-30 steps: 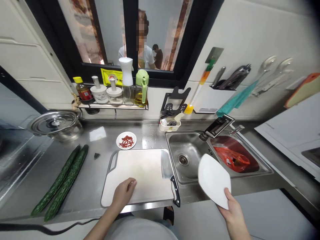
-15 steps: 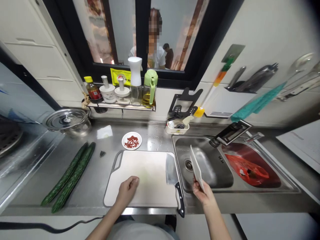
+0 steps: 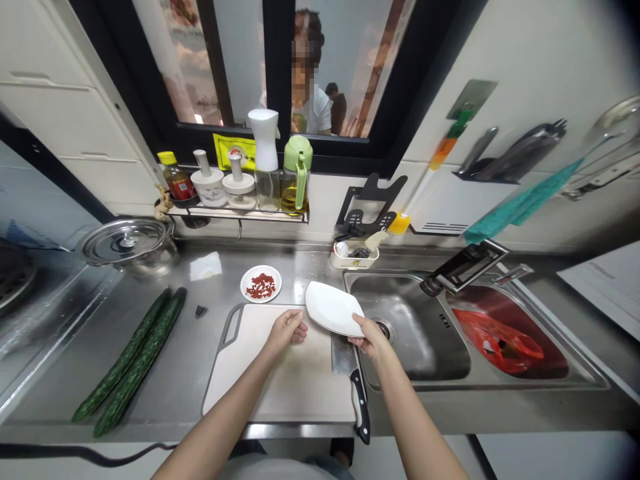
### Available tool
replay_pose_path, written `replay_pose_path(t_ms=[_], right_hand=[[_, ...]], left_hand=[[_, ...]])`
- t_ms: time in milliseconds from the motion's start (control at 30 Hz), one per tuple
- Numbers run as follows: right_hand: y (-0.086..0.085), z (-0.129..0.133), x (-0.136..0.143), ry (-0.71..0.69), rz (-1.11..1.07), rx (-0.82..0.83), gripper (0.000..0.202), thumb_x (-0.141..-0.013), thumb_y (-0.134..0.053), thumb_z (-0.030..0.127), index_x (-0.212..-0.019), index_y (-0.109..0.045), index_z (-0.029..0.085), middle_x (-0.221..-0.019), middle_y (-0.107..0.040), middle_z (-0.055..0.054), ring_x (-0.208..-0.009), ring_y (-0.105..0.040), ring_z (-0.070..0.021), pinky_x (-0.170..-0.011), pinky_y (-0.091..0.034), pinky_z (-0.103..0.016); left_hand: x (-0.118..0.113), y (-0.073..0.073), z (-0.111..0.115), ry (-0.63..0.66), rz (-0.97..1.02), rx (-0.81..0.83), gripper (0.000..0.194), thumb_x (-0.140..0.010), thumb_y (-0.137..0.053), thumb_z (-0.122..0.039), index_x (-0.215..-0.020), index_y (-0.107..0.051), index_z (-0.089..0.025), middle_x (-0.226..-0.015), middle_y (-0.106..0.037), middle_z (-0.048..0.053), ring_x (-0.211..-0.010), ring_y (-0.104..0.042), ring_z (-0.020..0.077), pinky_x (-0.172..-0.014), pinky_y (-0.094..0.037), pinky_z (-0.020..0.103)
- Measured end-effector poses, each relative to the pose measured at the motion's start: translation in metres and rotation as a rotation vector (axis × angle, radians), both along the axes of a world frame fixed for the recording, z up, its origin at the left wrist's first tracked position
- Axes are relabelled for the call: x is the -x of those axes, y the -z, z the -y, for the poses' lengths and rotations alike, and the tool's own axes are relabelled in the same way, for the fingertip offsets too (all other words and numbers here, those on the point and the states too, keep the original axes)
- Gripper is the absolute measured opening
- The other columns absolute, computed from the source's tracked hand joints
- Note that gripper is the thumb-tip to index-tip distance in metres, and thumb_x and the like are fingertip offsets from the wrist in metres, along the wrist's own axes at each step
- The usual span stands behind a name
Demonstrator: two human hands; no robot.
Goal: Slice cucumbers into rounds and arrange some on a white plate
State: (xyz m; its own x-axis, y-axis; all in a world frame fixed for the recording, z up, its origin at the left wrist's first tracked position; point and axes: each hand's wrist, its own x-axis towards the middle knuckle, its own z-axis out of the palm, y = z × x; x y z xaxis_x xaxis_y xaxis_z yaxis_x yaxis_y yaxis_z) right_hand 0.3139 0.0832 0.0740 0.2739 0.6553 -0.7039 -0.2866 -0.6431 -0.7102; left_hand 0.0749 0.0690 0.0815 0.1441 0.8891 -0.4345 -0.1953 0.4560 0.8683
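My right hand (image 3: 371, 338) grips the right end of a white plate (image 3: 333, 308), which is tilted over the back right of the cutting board (image 3: 240, 373). Just left of the plate, my left hand (image 3: 289, 329) has its fingers loosely curled, and nothing shows in it. Under the plate and my right hand, a kitchen knife (image 3: 361, 407) lies along the board's right edge, its blade partly hidden. Behind the board stands a small white dish of red pieces (image 3: 261, 285).
Two cucumbers (image 3: 137, 363) lie on the left of the counter, with a lidded pot (image 3: 130, 245) behind. The sink (image 3: 425, 347) is on the right, under a dark faucet (image 3: 463, 267); a red bag (image 3: 500, 343) sits in its second basin. A rack (image 3: 240, 212) holds bottles and jars.
My right hand has brought the plate left from over the sink to above the board, turning its face up. My left hand has moved forward and right towards it.
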Motion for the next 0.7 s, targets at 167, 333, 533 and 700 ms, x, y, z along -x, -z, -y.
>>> replay_pose_path(t_ms=[167, 333, 533, 700], right_hand=[[-0.007, -0.026, 0.025, -0.097, 0.055, -0.028, 0.017, -0.088, -0.054, 0.022, -0.102, -0.057, 0.015, -0.059, -0.064, -0.001, -0.051, -0.06, -0.0126, -0.048, -0.055, -0.025], [-0.005, -0.049, 0.039, -0.141, 0.126, -0.058, 0.023, -0.086, -0.055, 0.022, -0.108, -0.056, 0.016, -0.061, -0.064, -0.001, -0.051, -0.059, -0.0121, -0.049, -0.055, -0.025], [0.002, -0.073, 0.041, -0.247, 0.183, -0.098, 0.028, -0.08, -0.055, 0.015, -0.108, -0.057, 0.015, -0.058, -0.061, 0.001, -0.046, -0.055, -0.0099, -0.043, -0.052, -0.022], [0.008, -0.087, 0.038, -0.327, 0.225, -0.103, 0.029, -0.076, -0.059, 0.01, -0.105, -0.059, 0.013, -0.064, -0.063, 0.001, -0.049, -0.057, -0.0098, -0.042, -0.052, -0.021]], left_hand=[[0.004, 0.005, -0.017, -0.092, -0.014, 0.011, 0.046, -0.07, -0.068, -0.053, -0.092, -0.059, -0.014, -0.065, -0.065, 0.003, -0.05, -0.058, 0.009, -0.047, -0.045, 0.019], [0.011, 0.01, -0.033, -0.139, -0.039, -0.012, 0.038, -0.063, -0.075, -0.04, -0.082, -0.056, -0.013, -0.062, -0.064, 0.002, -0.047, -0.056, 0.008, -0.046, -0.045, 0.019], [0.018, 0.025, -0.05, -0.177, -0.06, -0.029, 0.03, -0.062, -0.073, -0.03, -0.077, -0.053, -0.013, -0.055, -0.061, -0.001, -0.043, -0.052, 0.0069, -0.045, -0.043, 0.019], [0.021, 0.039, -0.061, -0.17, -0.091, -0.04, 0.028, -0.061, -0.074, -0.026, -0.075, -0.053, -0.014, -0.053, -0.06, -0.001, -0.042, -0.052, 0.0074, -0.044, -0.042, 0.019]])
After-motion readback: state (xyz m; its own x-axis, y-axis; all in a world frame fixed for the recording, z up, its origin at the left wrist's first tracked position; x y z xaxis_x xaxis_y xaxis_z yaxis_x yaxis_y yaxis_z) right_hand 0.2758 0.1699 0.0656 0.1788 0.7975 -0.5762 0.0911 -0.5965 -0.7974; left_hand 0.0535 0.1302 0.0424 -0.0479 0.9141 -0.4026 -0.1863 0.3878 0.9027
